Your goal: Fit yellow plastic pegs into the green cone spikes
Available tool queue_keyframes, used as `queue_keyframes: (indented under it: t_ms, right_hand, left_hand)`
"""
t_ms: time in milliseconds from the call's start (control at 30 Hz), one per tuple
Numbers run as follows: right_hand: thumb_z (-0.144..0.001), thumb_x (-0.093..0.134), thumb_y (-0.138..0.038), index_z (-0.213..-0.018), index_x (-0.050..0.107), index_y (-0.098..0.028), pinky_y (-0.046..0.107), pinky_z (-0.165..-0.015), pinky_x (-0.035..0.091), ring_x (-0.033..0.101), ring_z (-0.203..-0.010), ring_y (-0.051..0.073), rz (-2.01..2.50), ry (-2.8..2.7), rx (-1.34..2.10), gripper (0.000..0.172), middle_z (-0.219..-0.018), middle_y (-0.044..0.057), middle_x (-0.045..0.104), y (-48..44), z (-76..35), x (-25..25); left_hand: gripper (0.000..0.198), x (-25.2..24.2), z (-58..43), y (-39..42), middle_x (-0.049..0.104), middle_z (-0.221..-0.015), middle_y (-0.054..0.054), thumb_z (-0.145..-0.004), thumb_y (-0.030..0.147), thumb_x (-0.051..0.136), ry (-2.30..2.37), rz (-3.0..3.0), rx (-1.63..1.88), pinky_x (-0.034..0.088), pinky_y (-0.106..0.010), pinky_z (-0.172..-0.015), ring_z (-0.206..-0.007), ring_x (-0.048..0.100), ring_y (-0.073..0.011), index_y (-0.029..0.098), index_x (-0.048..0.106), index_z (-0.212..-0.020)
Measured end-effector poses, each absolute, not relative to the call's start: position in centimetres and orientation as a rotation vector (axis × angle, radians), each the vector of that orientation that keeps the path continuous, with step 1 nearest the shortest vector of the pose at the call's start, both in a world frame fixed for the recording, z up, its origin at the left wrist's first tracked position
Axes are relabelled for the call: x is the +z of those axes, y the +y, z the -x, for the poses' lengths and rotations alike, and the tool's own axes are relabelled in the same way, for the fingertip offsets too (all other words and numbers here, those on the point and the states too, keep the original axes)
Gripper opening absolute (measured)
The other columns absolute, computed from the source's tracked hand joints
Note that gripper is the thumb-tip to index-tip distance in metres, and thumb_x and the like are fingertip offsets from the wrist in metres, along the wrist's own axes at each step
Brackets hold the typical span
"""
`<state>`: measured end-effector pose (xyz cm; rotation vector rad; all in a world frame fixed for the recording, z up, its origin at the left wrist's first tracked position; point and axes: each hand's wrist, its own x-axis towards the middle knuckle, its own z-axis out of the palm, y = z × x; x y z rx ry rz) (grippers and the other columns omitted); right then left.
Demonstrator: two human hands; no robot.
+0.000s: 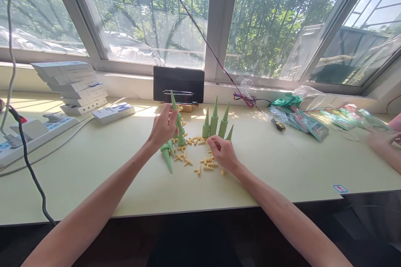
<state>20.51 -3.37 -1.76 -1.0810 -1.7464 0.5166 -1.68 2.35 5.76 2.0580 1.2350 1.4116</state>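
Note:
My left hand (161, 127) is closed around a pointed green plastic cone (173, 101), held upright with its tip above my fingers. Just below it are more green parts, among them a cone (167, 159) lying with its tip toward me. My right hand (224, 153) has thumb and forefinger pinched together low over the table; whatever is between them is too small to make out. Several green cones (214, 122) stand upright right behind that hand, which partly hides them. Small yellow branched plastic pieces (208, 168) lie scattered between and in front of both hands.
A black tablet (178, 81) leans on a stand by the window. Stacked white boxes (83, 87) and a power strip (40, 137) with cables are at left. Bagged parts (308, 123) and a yellow-black tool (278, 125) lie right, near another person's blurred hand (384, 146).

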Motion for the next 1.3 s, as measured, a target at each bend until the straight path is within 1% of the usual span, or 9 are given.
queue_keyframes:
  t_ms: [133, 300, 400, 700, 933, 1067, 1167, 1233, 1300]
  right_hand:
    - [-0.097, 0.043, -0.048, -0.084, 0.060, -0.020, 0.024, -0.048, 0.028, 0.033, -0.048, 0.011, 1.088, -1.745, 0.528, 0.036, -0.053, -0.006, 0.035, -3.35, -20.52, -1.84]
    - [-0.097, 0.043, -0.048, -0.083, 0.061, -0.019, 0.024, -0.048, 0.028, 0.032, -0.048, 0.011, 1.087, -1.754, 0.523, 0.037, -0.053, -0.006, 0.036, -3.33, -20.52, -1.86]
    - [-0.097, 0.042, -0.048, -0.084, 0.061, -0.019, 0.024, -0.049, 0.027, 0.032, -0.049, 0.011, 1.085, -1.754, 0.522, 0.037, -0.053, -0.006, 0.035, -3.32, -20.49, -1.83]
    - [-0.098, 0.044, -0.045, -0.084, 0.061, -0.019, 0.023, -0.049, 0.027, 0.032, -0.049, 0.011, 1.085, -1.765, 0.527, 0.034, -0.052, -0.006, 0.035, -3.28, -20.49, -1.88]
    - [-0.098, 0.044, -0.045, -0.084, 0.061, -0.019, 0.023, -0.049, 0.027, 0.033, -0.049, 0.011, 1.091, -1.777, 0.516, 0.034, -0.053, -0.006, 0.036, -3.24, -20.50, -1.88]
    - [-0.097, 0.043, -0.047, -0.084, 0.062, -0.019, 0.023, -0.049, 0.027, 0.032, -0.049, 0.011, 1.104, -1.783, 0.521, 0.037, -0.053, -0.006, 0.035, -3.32, -20.52, -1.79]
    - [-0.097, 0.042, -0.047, -0.085, 0.062, -0.019, 0.023, -0.049, 0.027, 0.033, -0.049, 0.011, 1.113, -1.791, 0.537, 0.036, -0.053, -0.006, 0.035, -3.36, -20.53, -1.79]
    - [-0.097, 0.043, -0.047, -0.086, 0.062, -0.019, 0.023, -0.049, 0.028, 0.034, -0.049, 0.011, 1.117, -1.793, 0.548, 0.036, -0.053, -0.006, 0.036, -3.35, -20.54, -1.83]
    - [-0.097, 0.043, -0.046, -0.087, 0.061, -0.019, 0.023, -0.049, 0.028, 0.035, -0.048, 0.011, 1.118, -1.794, 0.557, 0.035, -0.052, -0.006, 0.037, -3.31, -20.56, -1.89]
  left_hand:
    - [0.034, 5.68, 1.68, 2.39, 0.061, -0.067, 0.001, -0.096, 0.057, 0.042, 1.182, -1.966, 1.382, 0.043, -0.020, -0.032, -0.040, 0.062, -0.0142, 0.024, 0.045, -0.104]
    - [0.038, 5.66, 1.73, 2.39, 0.063, -0.060, 0.001, -0.094, 0.060, 0.044, 1.178, -1.940, 1.366, 0.051, -0.024, -0.038, -0.046, 0.067, -0.0184, 0.024, 0.046, -0.105]
    - [0.037, 5.69, 1.71, 2.31, 0.063, -0.056, 0.002, -0.094, 0.059, 0.043, 1.181, -1.938, 1.370, 0.051, -0.024, -0.039, -0.047, 0.068, -0.0192, 0.024, 0.046, -0.105]
    - [0.036, 6.01, 1.35, 2.06, 0.062, -0.055, 0.003, -0.095, 0.057, 0.043, 1.206, -1.976, 1.373, 0.051, -0.023, -0.040, -0.046, 0.068, -0.0185, 0.024, 0.046, -0.110]
    - [0.034, 5.99, 1.27, 2.15, 0.058, -0.054, 0.004, -0.096, 0.055, 0.044, 1.194, -2.000, 1.395, 0.047, -0.020, -0.035, -0.045, 0.066, -0.0168, 0.024, 0.048, -0.109]
    - [0.034, 5.93, 1.31, 2.32, 0.062, -0.066, 0.002, -0.097, 0.054, 0.044, 1.192, -2.031, 1.464, 0.041, -0.017, -0.032, -0.041, 0.062, -0.0127, 0.022, 0.050, -0.107]
    - [0.033, 5.87, 1.33, 2.50, 0.068, -0.088, -0.004, -0.097, 0.051, 0.045, 1.193, -2.054, 1.578, 0.038, -0.015, -0.031, -0.040, 0.060, -0.0081, 0.021, 0.051, -0.107]
    - [0.031, 5.81, 1.40, 2.60, 0.067, -0.102, -0.007, -0.097, 0.049, 0.046, 1.172, -2.064, 1.661, 0.038, -0.014, -0.031, -0.041, 0.060, -0.0058, 0.020, 0.052, -0.106]
    - [0.029, 5.72, 1.53, 2.67, 0.068, -0.101, -0.006, -0.097, 0.048, 0.047, 1.136, -2.077, 1.729, 0.038, -0.014, -0.032, -0.041, 0.059, -0.0053, 0.020, 0.053, -0.105]
